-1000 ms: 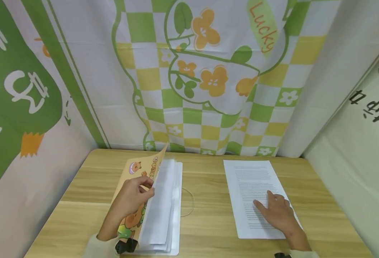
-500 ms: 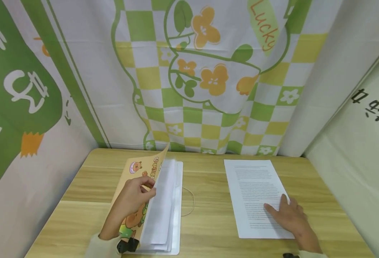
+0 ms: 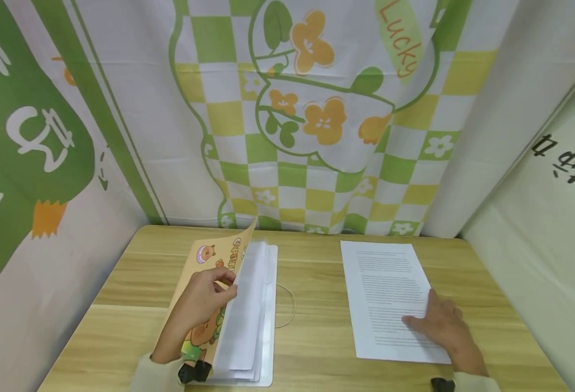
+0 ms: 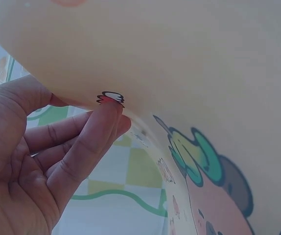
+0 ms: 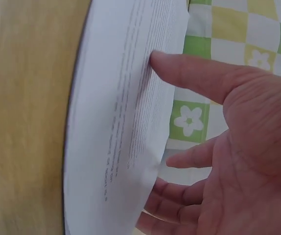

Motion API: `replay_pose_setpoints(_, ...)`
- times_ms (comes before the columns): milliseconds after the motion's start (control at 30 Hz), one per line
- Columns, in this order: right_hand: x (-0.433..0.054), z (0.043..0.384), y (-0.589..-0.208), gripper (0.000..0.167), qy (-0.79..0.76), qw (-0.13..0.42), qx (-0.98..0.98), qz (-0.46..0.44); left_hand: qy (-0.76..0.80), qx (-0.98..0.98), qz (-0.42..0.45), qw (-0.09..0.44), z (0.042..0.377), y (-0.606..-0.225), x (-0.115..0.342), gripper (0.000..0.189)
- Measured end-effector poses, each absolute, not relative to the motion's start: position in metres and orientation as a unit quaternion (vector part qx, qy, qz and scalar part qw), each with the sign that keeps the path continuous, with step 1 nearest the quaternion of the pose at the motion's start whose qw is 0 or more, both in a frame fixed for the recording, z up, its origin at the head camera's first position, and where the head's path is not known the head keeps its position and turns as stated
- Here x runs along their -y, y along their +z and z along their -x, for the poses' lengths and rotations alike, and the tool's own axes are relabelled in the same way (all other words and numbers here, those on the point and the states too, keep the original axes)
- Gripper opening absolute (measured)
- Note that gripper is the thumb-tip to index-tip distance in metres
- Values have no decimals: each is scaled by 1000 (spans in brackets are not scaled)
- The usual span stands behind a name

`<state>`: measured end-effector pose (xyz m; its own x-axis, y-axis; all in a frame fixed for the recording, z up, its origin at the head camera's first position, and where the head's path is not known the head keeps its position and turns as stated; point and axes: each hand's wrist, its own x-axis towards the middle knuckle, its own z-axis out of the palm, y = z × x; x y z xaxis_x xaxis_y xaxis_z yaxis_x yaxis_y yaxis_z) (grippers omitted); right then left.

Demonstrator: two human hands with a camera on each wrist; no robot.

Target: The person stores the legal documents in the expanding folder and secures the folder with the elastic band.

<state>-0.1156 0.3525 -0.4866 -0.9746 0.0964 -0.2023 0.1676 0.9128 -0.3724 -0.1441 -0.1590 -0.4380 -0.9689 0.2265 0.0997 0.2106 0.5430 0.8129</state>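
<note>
Left hand (image 3: 200,296): pinches the raised folder cover (image 3: 221,251)
Right hand (image 3: 446,322): fingers loosely spread, thumb on the sheet (image 3: 390,288)
Sheet: on the bench (image 3: 316,310)

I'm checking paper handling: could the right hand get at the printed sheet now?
Probably yes: the right hand is at the printed sheet, thumb over the print and fingers near its right edge, with nothing else on top.

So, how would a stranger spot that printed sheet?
Find the wooden table and look toward its right side. A white sheet lies there, the right hand at its edge. Unlike the papers inside the cartoon-covered folder, it shows lines of print.
</note>
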Motion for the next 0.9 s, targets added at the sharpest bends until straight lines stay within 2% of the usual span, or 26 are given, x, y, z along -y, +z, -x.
replay_pose_setpoints(300,-362,121,-489,105,-265,65,-960,-57,465,-876,-127,8,145,-439,159,14)
replay_pose_setpoints(733,-364,119,-490,106,-349,75,-932,-71,477,-868,-138,9,143,-439,162,13)
replay_pose_setpoints(900,-369,118,-486,97,-364,100,-923,-70,472,-871,-136,7,144,-439,162,14)
